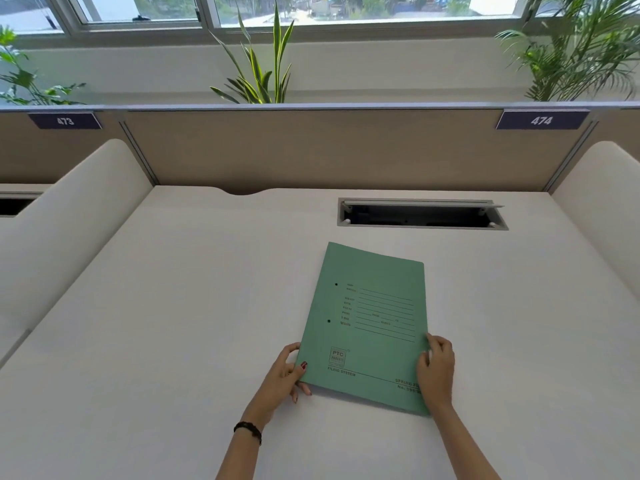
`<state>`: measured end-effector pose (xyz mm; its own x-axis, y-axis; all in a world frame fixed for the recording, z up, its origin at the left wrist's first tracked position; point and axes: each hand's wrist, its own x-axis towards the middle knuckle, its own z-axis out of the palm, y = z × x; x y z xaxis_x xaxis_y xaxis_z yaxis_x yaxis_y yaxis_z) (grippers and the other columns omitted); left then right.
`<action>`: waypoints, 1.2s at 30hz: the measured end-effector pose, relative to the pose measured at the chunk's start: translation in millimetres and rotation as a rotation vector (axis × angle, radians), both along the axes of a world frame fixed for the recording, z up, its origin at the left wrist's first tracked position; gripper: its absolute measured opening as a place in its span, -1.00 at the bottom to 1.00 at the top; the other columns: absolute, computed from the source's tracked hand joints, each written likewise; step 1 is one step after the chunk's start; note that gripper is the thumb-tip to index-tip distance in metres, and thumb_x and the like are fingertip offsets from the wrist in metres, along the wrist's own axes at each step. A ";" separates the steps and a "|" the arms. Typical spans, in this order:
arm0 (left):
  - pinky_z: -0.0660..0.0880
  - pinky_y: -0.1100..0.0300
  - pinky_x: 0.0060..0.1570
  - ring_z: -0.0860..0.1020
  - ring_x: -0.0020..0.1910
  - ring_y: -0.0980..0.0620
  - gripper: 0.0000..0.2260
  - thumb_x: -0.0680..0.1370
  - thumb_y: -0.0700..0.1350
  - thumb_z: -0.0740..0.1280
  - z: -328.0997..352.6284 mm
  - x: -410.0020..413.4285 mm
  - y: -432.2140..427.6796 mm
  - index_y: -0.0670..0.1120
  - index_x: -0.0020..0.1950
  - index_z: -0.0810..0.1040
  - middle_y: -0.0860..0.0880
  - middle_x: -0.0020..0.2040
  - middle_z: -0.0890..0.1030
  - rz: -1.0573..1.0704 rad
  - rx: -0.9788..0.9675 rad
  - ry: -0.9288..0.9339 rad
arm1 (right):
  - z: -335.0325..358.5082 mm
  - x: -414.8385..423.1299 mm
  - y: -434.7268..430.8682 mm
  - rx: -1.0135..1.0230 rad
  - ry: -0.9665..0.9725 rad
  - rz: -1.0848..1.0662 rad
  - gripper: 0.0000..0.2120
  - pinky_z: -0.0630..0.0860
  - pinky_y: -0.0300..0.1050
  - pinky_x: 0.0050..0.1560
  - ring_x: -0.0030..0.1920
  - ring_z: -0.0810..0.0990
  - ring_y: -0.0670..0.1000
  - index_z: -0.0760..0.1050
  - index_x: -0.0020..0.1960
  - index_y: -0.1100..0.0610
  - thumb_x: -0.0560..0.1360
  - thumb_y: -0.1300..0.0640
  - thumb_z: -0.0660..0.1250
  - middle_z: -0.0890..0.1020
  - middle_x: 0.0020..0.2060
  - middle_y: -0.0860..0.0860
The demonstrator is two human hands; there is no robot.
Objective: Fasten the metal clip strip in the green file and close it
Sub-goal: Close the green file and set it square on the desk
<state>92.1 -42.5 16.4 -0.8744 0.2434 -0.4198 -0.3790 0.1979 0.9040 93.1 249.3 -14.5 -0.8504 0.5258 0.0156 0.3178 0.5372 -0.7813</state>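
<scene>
The green file (370, 317) lies closed and flat on the white desk (173, 306), its printed cover up and two punched holes near its left edge. My left hand (284, 374) grips the file's near left corner, thumb on the cover and fingers under the edge. My right hand (437, 370) holds the near right edge, fingers curled over the cover. The metal clip strip is hidden from view.
An open cable tray slot (420, 214) is cut into the desk just beyond the file. A beige partition (329, 150) runs along the back, with curved white dividers (69, 216) at both sides. Plants (263, 71) stand behind the partition.
</scene>
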 end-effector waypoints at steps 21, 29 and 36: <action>0.60 0.27 -0.39 0.54 -0.50 0.09 -0.69 0.60 -0.22 0.20 -11.9 -57.9 -58.1 0.05 0.31 0.37 -0.15 -0.15 0.67 0.466 0.071 0.099 | 21.9 -81.1 -36.4 -0.420 -0.295 0.478 -0.76 0.33 -0.40 -0.58 -0.47 0.53 -0.14 0.40 0.19 0.03 0.53 0.13 0.26 0.68 -0.26 0.25; 0.61 0.29 -0.38 0.60 -0.48 0.08 -0.74 0.60 -0.24 0.20 -25.7 -110.2 -82.6 -0.17 0.30 0.40 -0.23 -0.05 0.62 0.696 -0.029 0.068 | 16.7 -145.5 -75.1 -0.386 -0.381 0.499 -0.96 0.40 -0.26 -0.69 -0.69 0.48 -0.09 0.37 -0.06 0.20 0.55 0.21 0.19 0.66 -0.26 0.10; 0.53 0.52 -0.26 0.55 -0.14 -0.02 -0.74 0.56 -0.41 0.17 -21.9 -163.0 -75.2 -0.30 0.24 0.41 -0.19 0.00 0.55 0.738 -0.080 0.125 | 24.3 -187.4 -90.3 -0.461 -0.344 0.309 -0.75 0.53 -0.27 -0.52 -0.54 0.54 -0.05 0.40 0.08 0.25 0.49 0.42 0.04 0.58 -0.40 0.14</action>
<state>-70.8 -117.7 -5.5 -0.8410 -0.4511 -0.2988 -0.3345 -0.0007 0.9424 -94.3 158.9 9.8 -0.8796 0.1440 -0.4534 0.4757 0.2782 -0.8345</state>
